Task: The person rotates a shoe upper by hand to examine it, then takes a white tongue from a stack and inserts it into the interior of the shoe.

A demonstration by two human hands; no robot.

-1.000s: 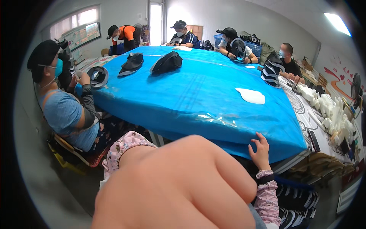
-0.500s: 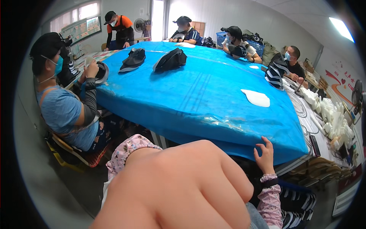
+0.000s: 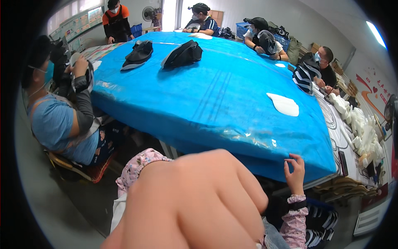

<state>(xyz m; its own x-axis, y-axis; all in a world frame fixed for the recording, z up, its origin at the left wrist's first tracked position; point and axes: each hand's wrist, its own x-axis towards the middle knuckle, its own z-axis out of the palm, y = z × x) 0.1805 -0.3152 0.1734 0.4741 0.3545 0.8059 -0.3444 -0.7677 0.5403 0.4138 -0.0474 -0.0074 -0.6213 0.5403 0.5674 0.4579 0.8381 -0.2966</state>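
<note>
Raised close in front of me, my left hand (image 3: 199,199) fills the lower middle with its back showing. Its fingers lie together and curl under; the fingertips and anything in them are hidden. A pink patterned sleeve (image 3: 141,168) rings that wrist. My right hand (image 3: 295,178) is up at the near right edge of the blue-covered table (image 3: 232,112), fingers bent but apart, nothing between them. A dark band (image 3: 297,205) circles the right wrist. The nearest thing on the cover is a flat white curved piece (image 3: 285,105), farther off than the right hand.
Two black caps (image 3: 182,54) lie toward the far left; stacked caps (image 3: 306,76) stand at the right edge. Co-workers sit around the table, one at left holding a cap (image 3: 84,76). Right are a white bundle pile (image 3: 365,135) and a dark phone-like slab (image 3: 343,163).
The view has shifted a little. My left hand remains close, its fingers curled slightly more. My right hand stays by the table edge. The co-worker in orange now stands straighter.
</note>
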